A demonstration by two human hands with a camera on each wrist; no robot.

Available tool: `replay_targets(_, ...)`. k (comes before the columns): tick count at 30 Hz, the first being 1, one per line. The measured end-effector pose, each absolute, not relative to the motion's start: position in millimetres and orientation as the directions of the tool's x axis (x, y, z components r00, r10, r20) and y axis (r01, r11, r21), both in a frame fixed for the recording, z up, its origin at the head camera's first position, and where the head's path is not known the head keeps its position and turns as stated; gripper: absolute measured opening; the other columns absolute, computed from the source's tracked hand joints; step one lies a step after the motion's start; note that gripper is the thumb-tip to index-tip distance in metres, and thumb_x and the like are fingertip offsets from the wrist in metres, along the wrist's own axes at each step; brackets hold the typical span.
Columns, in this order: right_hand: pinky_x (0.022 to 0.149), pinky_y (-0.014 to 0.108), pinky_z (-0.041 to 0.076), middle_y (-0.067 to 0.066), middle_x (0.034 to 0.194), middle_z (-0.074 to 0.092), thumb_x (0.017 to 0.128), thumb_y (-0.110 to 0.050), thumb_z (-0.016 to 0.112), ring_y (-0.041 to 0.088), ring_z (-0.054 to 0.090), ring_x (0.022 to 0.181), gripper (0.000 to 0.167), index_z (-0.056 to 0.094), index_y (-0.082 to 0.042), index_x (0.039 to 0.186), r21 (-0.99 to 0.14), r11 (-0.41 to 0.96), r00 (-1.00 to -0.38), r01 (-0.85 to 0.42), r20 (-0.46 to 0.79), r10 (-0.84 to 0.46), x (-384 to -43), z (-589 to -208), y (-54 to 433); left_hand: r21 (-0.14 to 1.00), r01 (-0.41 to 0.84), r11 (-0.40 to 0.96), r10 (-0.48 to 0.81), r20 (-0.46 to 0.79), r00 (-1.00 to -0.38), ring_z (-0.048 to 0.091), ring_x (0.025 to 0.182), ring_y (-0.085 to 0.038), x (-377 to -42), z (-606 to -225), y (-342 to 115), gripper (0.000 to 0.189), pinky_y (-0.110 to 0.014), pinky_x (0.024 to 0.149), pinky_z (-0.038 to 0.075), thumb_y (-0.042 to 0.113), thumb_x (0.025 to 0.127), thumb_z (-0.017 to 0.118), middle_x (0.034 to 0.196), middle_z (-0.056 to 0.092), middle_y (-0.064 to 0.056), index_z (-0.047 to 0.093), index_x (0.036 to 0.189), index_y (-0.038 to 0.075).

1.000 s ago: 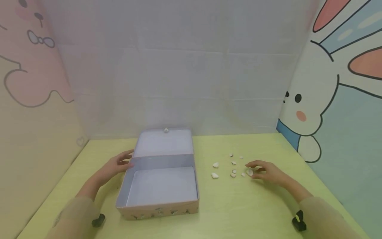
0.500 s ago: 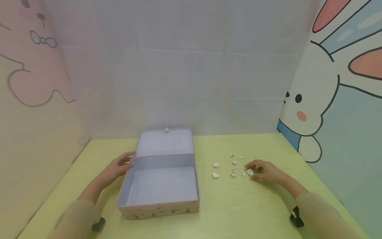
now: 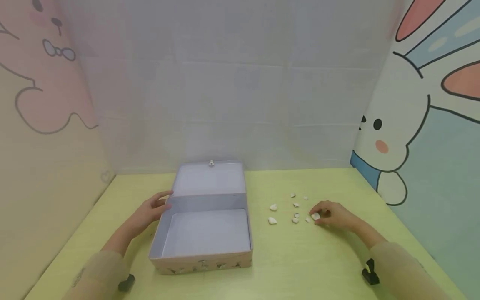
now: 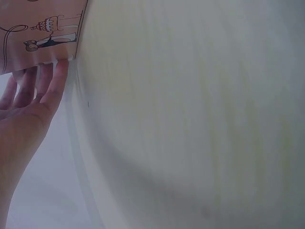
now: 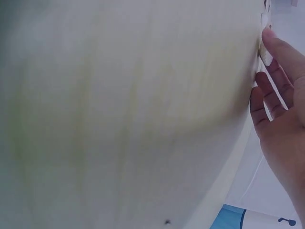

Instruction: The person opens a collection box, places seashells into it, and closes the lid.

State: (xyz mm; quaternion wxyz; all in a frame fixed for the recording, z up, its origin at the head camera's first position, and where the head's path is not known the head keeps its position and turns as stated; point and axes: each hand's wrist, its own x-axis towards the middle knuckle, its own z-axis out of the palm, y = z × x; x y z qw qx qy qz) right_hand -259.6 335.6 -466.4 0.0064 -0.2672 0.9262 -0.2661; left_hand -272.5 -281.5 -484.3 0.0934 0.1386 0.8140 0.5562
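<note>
- Already done, judging by the flat pale-lilac lid (image 3: 210,179): opening of the rectangular pink box with printed figures and a pale-lilac inside (image 3: 204,266), set left of centre on the pale yellow-green table (image 3: 300,262).
- Barely begun, as judged: handling of the small white pieces, all of those in sight being right of the box.
- Grasped in the right hand (image 3: 333,214): a small white seashell-like piece (image 3: 316,216), pinched between thumb and finger, at the right of the scatter and well apart from the box. Touching the table or just above it: cannot tell which.
- Left, seemingly: lifting this one away, then dealing with eight loose white seashell-like pieces (image 3: 272,221), two larger ones nearest the box, six smaller ones farther right.
- Not clenched on anything with the left hand (image 3: 146,214): rested by the fingers against the box's left far side, probably for steadying.
- Not yet done: closing of the lid, tipped back on the far side.
</note>
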Motion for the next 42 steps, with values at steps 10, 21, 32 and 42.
replay_targets(10,0.075,0.027,0.051,0.002,0.099,0.066,0.081,-0.022,0.074,0.006,0.055,0.088,0.026,0.069,-0.011,0.104,-0.548,0.696,-0.861,-0.463,0.09,-0.501,-259,-457,331,0.939,0.114,0.326,0.338,-0.003,-0.941,0.045,0.125,-0.039,-273,-483,-281,0.061,-0.051,0.098,0.043,0.034,0.095,0.055,0.143,0.038,-0.026,0.029,0.147,0.017)
replay_targets(21,0.079,0.029,0.054,0.004,0.104,0.064,0.084,-0.018,0.071,0.005,0.055,0.088,0.03,0.065,-0.005,0.111,-0.593,0.625,-0.813,-0.507,0.09,-0.575,-254,-438,316,0.936,0.111,0.334,0.338,-0.009,-0.941,0.044,0.126,-0.039,-273,-482,-282,0.06,-0.049,0.098,0.044,0.035,0.096,0.054,0.144,0.037,-0.026,0.028,0.147,0.016)
replay_targets(32,0.078,0.025,0.053,0.004,0.105,0.063,0.086,-0.02,0.069,0.009,0.056,0.091,0.029,0.065,-0.01,0.113,-0.589,0.548,-0.764,-0.594,0.199,-0.614,-243,-410,288,0.935,0.12,0.334,0.346,-0.004,-0.938,0.042,0.127,-0.042,-271,-477,-279,0.062,-0.053,0.1,0.041,0.033,0.096,0.055,0.145,0.034,-0.028,0.027,0.147,0.014)
replay_targets(42,0.076,0.028,0.054,0.003,0.099,0.065,0.083,-0.016,0.071,0.01,0.058,0.085,0.028,0.066,-0.014,0.11,-0.567,0.448,-0.693,-0.691,0.344,-0.633,-233,-399,248,0.931,0.119,0.344,0.343,-0.006,-0.939,0.043,0.127,-0.04,-272,-482,-281,0.061,-0.052,0.099,0.041,0.035,0.095,0.055,0.144,0.035,-0.027,0.028,0.147,0.015)
